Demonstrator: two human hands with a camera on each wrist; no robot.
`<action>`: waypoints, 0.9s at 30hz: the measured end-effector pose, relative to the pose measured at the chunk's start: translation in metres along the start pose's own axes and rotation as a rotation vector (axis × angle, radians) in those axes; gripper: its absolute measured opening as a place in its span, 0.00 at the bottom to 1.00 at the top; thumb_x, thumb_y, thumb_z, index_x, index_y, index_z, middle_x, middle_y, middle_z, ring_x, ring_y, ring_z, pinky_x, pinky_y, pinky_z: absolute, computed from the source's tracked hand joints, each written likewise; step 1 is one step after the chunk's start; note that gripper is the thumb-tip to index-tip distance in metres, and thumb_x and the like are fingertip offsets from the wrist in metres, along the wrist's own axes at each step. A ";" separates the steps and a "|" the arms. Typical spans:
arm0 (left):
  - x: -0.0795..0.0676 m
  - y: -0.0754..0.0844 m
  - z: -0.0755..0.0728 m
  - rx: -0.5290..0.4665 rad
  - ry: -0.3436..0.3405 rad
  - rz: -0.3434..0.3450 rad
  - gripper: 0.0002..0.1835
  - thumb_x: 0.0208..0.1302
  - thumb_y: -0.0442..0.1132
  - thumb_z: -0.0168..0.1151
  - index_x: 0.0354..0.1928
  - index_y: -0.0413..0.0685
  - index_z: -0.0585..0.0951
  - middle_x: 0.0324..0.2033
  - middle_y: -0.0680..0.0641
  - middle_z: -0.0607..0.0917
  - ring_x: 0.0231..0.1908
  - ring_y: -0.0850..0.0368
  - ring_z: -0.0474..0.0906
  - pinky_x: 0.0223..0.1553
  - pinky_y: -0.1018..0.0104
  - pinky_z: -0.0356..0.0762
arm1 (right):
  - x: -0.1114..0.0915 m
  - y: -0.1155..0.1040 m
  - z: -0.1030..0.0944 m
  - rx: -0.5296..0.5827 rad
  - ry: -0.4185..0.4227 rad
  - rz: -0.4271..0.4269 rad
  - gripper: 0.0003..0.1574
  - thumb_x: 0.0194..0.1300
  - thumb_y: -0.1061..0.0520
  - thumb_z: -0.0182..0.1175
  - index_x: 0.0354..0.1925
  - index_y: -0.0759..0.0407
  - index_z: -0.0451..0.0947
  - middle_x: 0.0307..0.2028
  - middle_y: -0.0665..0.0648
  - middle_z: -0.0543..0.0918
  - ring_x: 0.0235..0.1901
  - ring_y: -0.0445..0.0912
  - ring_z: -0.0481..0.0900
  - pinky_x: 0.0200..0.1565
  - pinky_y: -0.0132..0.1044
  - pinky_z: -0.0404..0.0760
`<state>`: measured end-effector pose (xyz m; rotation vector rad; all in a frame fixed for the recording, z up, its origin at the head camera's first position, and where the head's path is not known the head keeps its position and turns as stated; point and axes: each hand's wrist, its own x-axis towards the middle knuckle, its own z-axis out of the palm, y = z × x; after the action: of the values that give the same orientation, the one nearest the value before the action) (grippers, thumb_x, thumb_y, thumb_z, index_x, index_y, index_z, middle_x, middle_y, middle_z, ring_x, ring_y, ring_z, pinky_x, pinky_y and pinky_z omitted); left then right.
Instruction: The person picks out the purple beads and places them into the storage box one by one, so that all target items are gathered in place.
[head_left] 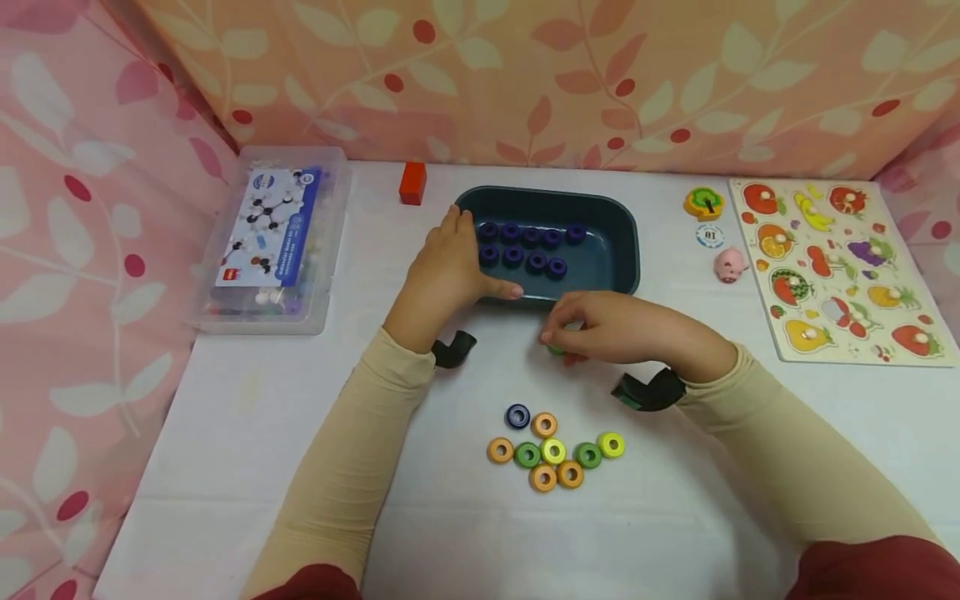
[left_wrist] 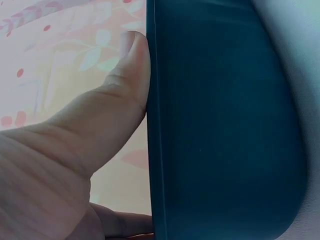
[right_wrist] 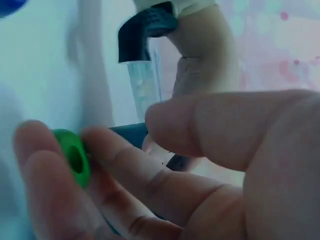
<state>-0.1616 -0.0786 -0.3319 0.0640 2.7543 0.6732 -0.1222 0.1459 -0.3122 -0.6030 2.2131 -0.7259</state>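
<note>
My left hand (head_left: 448,271) rests on the near left corner of a dark blue-green tray (head_left: 600,287). Its fingers lie straight along the left side, and the thumb (left_wrist: 132,75) extends over the front rim. Inside the tray, several purple ring beads (head_left: 536,262) stand in two rows. Just in front of the tray, my right hand (head_left: 611,327) holds a green ring bead (right_wrist: 75,159) between its fingers, with the thumb apart from it. In the head view that bead is mostly hidden under the hand.
Nearer me lie a dark blue bead (head_left: 517,416) and several loose orange, green and yellow beads (head_left: 553,452). A clear plastic kit box (head_left: 326,292) and red block (head_left: 412,183) are left. Rightward are a tree piece (head_left: 703,203), white chip (head_left: 710,236), pig figure (head_left: 730,265) and fruit puzzle board (head_left: 847,275).
</note>
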 end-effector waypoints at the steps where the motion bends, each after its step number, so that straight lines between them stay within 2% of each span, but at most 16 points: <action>1: 0.000 0.000 0.000 0.002 0.002 0.001 0.73 0.37 0.67 0.80 0.79 0.41 0.49 0.80 0.41 0.45 0.76 0.40 0.52 0.72 0.45 0.62 | 0.000 0.001 0.006 -0.020 -0.012 -0.012 0.16 0.74 0.47 0.56 0.46 0.53 0.87 0.50 0.52 0.81 0.38 0.40 0.82 0.48 0.39 0.78; 7: -0.001 0.000 -0.002 0.006 0.003 -0.004 0.73 0.39 0.67 0.80 0.79 0.41 0.48 0.80 0.41 0.45 0.76 0.41 0.53 0.72 0.45 0.62 | 0.008 0.007 0.031 -0.050 -0.070 -0.048 0.14 0.73 0.49 0.57 0.45 0.51 0.87 0.44 0.50 0.81 0.36 0.41 0.79 0.46 0.38 0.76; 11: -0.002 -0.001 -0.003 0.005 0.002 0.000 0.72 0.39 0.66 0.80 0.79 0.40 0.49 0.80 0.41 0.45 0.75 0.40 0.53 0.72 0.45 0.62 | 0.010 0.000 0.039 0.022 -0.114 -0.084 0.12 0.72 0.50 0.58 0.47 0.50 0.86 0.45 0.49 0.81 0.34 0.40 0.82 0.46 0.38 0.78; 13: -0.003 -0.002 -0.004 0.004 0.001 0.004 0.72 0.39 0.66 0.80 0.79 0.40 0.48 0.80 0.41 0.45 0.75 0.40 0.53 0.73 0.46 0.61 | 0.012 -0.007 0.044 0.031 -0.137 -0.116 0.12 0.71 0.51 0.59 0.47 0.49 0.86 0.47 0.46 0.82 0.38 0.39 0.82 0.49 0.39 0.78; 16: -0.003 -0.003 -0.004 0.002 0.001 0.007 0.73 0.39 0.66 0.80 0.79 0.40 0.48 0.80 0.41 0.45 0.76 0.40 0.52 0.73 0.46 0.61 | 0.017 -0.016 0.056 -0.057 -0.148 -0.147 0.10 0.67 0.51 0.63 0.46 0.45 0.87 0.47 0.42 0.83 0.42 0.38 0.79 0.53 0.39 0.76; 20: -0.002 -0.002 -0.003 -0.001 -0.003 0.010 0.73 0.39 0.67 0.80 0.79 0.39 0.48 0.80 0.41 0.44 0.76 0.41 0.52 0.73 0.46 0.61 | 0.022 -0.025 0.069 -0.201 -0.103 -0.134 0.12 0.60 0.52 0.70 0.44 0.42 0.87 0.45 0.40 0.83 0.43 0.39 0.75 0.53 0.39 0.75; 24: -0.003 -0.002 -0.003 0.004 -0.010 0.010 0.73 0.39 0.67 0.79 0.79 0.40 0.48 0.80 0.42 0.44 0.76 0.41 0.52 0.73 0.46 0.61 | 0.023 -0.028 0.074 -0.248 -0.059 -0.111 0.11 0.59 0.54 0.71 0.42 0.41 0.87 0.44 0.40 0.83 0.44 0.39 0.76 0.55 0.41 0.76; 27: -0.002 -0.002 -0.003 0.004 -0.013 0.009 0.73 0.40 0.67 0.79 0.79 0.40 0.47 0.80 0.42 0.43 0.76 0.41 0.52 0.73 0.46 0.61 | 0.023 -0.028 0.074 -0.258 -0.053 -0.127 0.09 0.63 0.55 0.68 0.41 0.41 0.87 0.44 0.40 0.83 0.45 0.38 0.77 0.56 0.41 0.77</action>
<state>-0.1602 -0.0818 -0.3292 0.0816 2.7444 0.6674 -0.0759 0.0882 -0.3484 -0.8877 2.2516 -0.4833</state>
